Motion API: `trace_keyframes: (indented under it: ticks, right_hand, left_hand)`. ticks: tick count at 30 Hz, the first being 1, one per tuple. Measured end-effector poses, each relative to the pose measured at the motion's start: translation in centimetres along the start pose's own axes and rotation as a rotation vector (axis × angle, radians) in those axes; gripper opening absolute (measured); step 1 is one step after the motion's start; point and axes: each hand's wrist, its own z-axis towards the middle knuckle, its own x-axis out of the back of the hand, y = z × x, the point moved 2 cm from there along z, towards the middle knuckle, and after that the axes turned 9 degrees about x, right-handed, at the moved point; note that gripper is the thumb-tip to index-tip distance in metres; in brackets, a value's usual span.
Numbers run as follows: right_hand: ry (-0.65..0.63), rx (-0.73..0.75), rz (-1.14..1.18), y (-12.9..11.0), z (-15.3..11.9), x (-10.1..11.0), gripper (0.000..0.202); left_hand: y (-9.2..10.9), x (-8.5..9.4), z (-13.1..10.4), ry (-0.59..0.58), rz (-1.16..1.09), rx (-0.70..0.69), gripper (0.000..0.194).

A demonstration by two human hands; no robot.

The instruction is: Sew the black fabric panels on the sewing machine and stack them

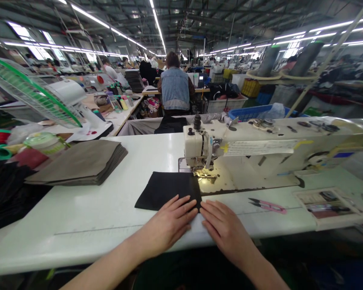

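Observation:
A black fabric piece [169,187] lies flat on the pale sewing table [109,209], its right edge beside the lit needle area of the sewing machine [245,141]. My left hand [172,221] rests on the fabric's lower right part, palm down, fingers stretched out. Right next to it, my right hand [222,221] lies with extended fingers, its fingertips at the fabric's lower right corner. Pink-handled thread snips [269,206] lie on the table to the right of my right hand.
Stacked brown-grey fabric [78,163] sits at the left, near a green-rimmed fan [33,90] and dark cloth [6,189]. A tray [329,207] with small items is at the right. Ahead, a person in a denim vest [175,88] sits facing away; a blue basket [257,112] stands behind the machine.

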Motion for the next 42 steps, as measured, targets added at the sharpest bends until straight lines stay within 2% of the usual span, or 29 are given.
trace_keyframes:
  ticks: [4, 12, 22, 30, 36, 38, 42]
  right_hand:
    - [-0.007, 0.0, -0.013, 0.2, 0.7, 0.4, 0.027]
    - [-0.005, -0.089, -0.07, 3.2, 4.5, -0.4, 0.018]
    - [-0.041, -0.158, -0.137, 5.6, 7.1, -1.8, 0.017]
    - [-0.018, -0.178, -0.069, 5.0, 6.0, -1.6, 0.019]
    - [0.033, -0.199, -0.023, 3.9, 4.7, -1.6, 0.023]
    - [0.057, -0.202, -0.031, 3.5, 4.0, -1.7, 0.024]
    - [0.104, -0.212, -0.063, 3.1, 2.3, -1.8, 0.027]
  left_hand:
    - [-0.1, 0.2, 0.2, -0.019, 0.016, 0.032, 0.045]
    - [-3.4, 0.6, 3.0, 0.033, 0.003, 0.072, 0.043]
    - [-7.0, 1.3, 6.4, 0.033, 0.013, 0.07, 0.041]
    - [-7.5, 1.8, 7.2, 0.062, 0.04, 0.089, 0.041]
    - [-7.7, 1.4, 7.2, 0.067, 0.04, 0.096, 0.04]
    - [-8.0, 0.9, 7.2, 0.073, 0.068, 0.161, 0.044]
    - [-8.7, 0.0, 7.1, 0.112, 0.141, 0.372, 0.06]
